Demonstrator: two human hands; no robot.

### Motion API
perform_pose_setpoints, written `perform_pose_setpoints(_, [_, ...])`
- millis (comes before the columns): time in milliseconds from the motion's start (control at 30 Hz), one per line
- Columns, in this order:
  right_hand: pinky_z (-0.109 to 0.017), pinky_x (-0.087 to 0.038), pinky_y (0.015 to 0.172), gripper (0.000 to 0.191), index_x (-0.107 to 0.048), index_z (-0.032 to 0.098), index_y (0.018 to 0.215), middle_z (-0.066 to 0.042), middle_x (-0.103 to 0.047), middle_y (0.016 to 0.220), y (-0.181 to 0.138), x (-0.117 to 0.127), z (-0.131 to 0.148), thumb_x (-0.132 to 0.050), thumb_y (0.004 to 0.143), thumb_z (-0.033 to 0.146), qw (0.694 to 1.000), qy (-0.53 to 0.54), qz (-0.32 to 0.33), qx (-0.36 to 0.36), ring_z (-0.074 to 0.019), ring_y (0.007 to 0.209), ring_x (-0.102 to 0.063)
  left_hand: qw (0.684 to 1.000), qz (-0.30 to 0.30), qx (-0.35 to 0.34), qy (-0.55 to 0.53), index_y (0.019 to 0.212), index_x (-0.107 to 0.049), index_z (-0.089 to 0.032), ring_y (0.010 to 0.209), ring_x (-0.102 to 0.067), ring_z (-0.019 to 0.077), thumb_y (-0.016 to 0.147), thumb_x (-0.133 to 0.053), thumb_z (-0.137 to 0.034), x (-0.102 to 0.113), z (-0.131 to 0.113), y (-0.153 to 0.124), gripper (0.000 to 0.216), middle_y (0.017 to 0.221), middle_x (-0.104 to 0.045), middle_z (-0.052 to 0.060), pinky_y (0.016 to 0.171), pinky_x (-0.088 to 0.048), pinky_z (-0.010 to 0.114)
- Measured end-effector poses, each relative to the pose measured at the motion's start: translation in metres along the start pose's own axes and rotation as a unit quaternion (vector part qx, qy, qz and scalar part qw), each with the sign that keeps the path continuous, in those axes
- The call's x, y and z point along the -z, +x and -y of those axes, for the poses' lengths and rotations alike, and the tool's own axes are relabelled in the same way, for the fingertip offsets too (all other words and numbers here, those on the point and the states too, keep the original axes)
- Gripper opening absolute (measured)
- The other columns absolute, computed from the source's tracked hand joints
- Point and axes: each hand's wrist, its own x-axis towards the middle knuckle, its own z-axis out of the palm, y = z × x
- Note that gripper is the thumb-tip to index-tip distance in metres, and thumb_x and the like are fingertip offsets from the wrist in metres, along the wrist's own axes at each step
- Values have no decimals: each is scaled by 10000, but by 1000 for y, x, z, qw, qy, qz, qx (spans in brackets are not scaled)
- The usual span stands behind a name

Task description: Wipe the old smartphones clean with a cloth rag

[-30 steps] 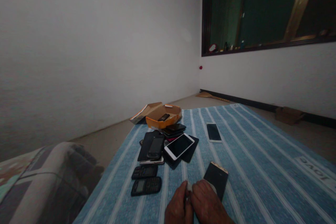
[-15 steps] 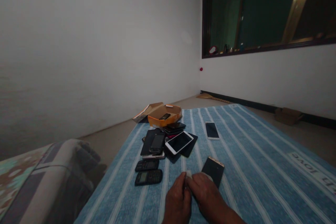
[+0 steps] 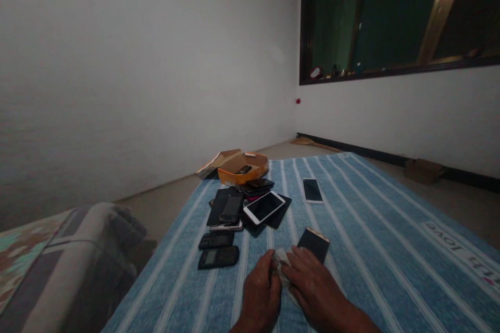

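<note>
Close together at the front edge of the view, both my hands meet around a crumpled white cloth or tissue (image 3: 282, 266). My left hand (image 3: 259, 291) is closed, its fingers curled; whatever it grips is hidden. Fingers bent over the white cloth, my right hand (image 3: 312, 285) presses it toward the left hand. Just beyond the right hand lies a dark phone with a gold edge (image 3: 313, 243), partly covered by it. To the left rest two black keypad phones, the nearer one (image 3: 219, 257) and the farther one (image 3: 216, 240), side by side.
A blue striped cloth (image 3: 371, 250) covers the surface. Ahead is a pile of phones with a white phone (image 3: 264, 207) on top. Behind it stands an open orange box (image 3: 234, 177) holding a small phone. Another white-framed phone (image 3: 312, 191) lies to the right. A draped bed (image 3: 89, 250) is at left.
My right hand has opened out somewhat and shifted over the white cloth, showing more of it. The left hand stays nearly in place. The view has tilted slightly.
</note>
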Motion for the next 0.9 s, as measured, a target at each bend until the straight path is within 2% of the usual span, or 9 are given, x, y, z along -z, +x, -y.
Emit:
perform_pose_setpoints(100, [-462,-504,1027,488,-562,213,1309,-82,-638,1319,-4,2,-3,-609,837,100,1000,-8,16,15,-285,1240,-580,1000,15,2,-2,1161,-652,-124,856,-764,212,862,-470,-216,2,-2,1,362,955,-786,112,767,-630,296])
perform_pose_setpoints(200, [-421,-529,992,459,-595,210,1271,-84,-658,1290,-8,-9,-5,-594,836,66,999,-7,-7,31,-267,1209,-604,1000,27,-1,6,1168,-648,-99,847,-765,211,856,-465,-203,3,-3,1,377,946,-784,124,783,-627,300])
perform_pose_setpoints(300, [-407,-516,999,387,-632,213,1201,-82,-677,1247,-8,-21,-3,-591,845,68,999,14,-40,17,-249,1170,-622,1000,24,-4,18,1169,-648,-98,878,-764,218,850,-459,-204,2,-2,0,385,979,-783,129,804,-625,310])
perform_pose_setpoints(433, [-397,-490,1010,323,-643,206,1144,-86,-689,1177,0,-26,1,-578,863,61,999,26,-40,10,-231,1110,-632,1000,14,-7,18,1166,-651,-108,900,-763,222,842,-456,-204,-1,0,0,389,1017,-781,129,809,-626,318])
perform_pose_setpoints(567, [-334,-521,839,265,-645,163,1079,-89,-691,987,10,-24,5,-564,861,36,999,10,-41,12,-212,923,-637,1000,18,12,19,1153,-665,-104,915,-763,235,842,-449,-215,-2,1,1,395,1035,-780,141,825,-624,343])
perform_pose_setpoints(667, [-293,-482,691,189,-649,161,964,-52,-649,820,16,-23,7,-582,841,34,999,-1,-46,14,-193,767,-599,999,29,27,5,1150,-673,-84,910,-763,248,844,-445,-222,-2,1,2,406,1024,-780,158,828,-626,359])
perform_pose_setpoints(733, [-290,-445,651,161,-638,169,899,-30,-619,756,19,-25,9,-596,828,30,998,-10,-53,12,-186,707,-573,999,29,33,-5,1151,-677,-86,901,-763,252,845,-438,-223,-1,1,3,412,1013,-781,158,832,-626,371])
perform_pose_setpoints(900, [-308,-383,632,154,-614,172,885,-11,-598,712,24,-30,11,-598,827,31,996,-41,-73,19,-187,659,-541,998,35,51,-18,1167,-672,-75,942,-754,259,839,-440,-219,2,0,5,427,1041,-773,165,863,-616,380])
